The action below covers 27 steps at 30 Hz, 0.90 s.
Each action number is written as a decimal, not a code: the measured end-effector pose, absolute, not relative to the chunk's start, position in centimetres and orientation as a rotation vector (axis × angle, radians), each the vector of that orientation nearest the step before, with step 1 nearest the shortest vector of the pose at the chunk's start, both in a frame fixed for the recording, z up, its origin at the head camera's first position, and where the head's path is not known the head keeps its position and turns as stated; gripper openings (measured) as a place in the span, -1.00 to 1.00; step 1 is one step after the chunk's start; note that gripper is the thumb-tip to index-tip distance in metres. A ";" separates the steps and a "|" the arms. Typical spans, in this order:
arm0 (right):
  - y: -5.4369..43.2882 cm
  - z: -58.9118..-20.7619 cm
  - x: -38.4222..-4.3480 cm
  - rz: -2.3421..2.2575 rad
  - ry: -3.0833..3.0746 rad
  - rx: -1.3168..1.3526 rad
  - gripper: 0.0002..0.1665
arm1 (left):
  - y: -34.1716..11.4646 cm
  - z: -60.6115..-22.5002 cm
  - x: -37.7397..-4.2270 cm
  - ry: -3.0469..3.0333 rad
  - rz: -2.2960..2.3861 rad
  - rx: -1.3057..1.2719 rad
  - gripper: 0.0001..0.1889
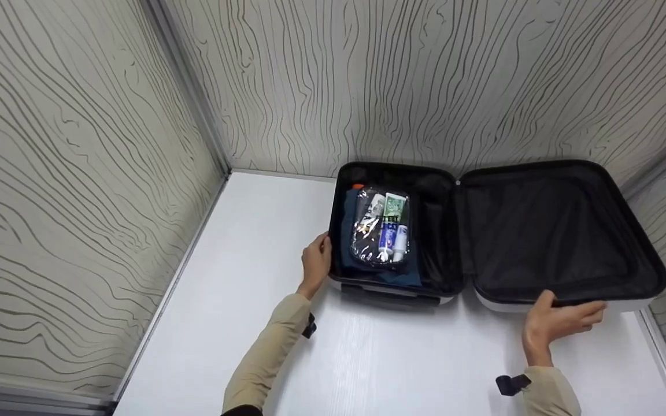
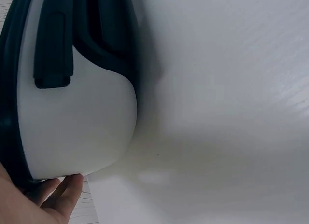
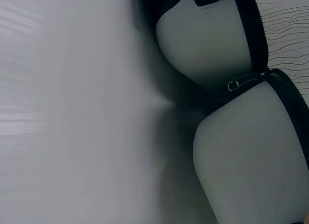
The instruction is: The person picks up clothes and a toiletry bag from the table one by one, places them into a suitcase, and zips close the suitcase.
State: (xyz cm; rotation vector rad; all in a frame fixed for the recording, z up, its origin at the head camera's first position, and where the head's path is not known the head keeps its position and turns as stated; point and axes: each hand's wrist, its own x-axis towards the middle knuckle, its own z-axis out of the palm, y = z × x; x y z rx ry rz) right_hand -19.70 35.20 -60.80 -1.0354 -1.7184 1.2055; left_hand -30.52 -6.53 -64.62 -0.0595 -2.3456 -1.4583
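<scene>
A small white suitcase with black trim (image 1: 440, 242) lies open on the white table. My left hand (image 1: 316, 263) grips the left edge of its packed half; the left wrist view shows fingers (image 2: 65, 195) bent against the white shell. At the near edge of the lid half (image 1: 541, 231), my right hand (image 1: 558, 323) holds the rim, thumb at the top and fingers along the outer side. Inside the packed half, a clear pouch (image 1: 362, 248) with several tubes rests on dark blue cloth (image 1: 402, 279). The right wrist view barely catches that hand at its corner.
Wood-grain patterned panels (image 1: 356, 86) rise behind and at both sides of the table (image 1: 240, 260). The suitcase stands close to the back panel, its lid half near the right one. A zipper pull (image 3: 233, 85) hangs at the hinge. Something orange (image 1: 358, 186) peeks out beside the pouch.
</scene>
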 end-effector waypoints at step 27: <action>28.3 -52.9 -20.5 0.734 -1.475 -0.310 -0.25 | -6.3 -64.6 -30.4 -2.302 -1.484 -0.050 -0.72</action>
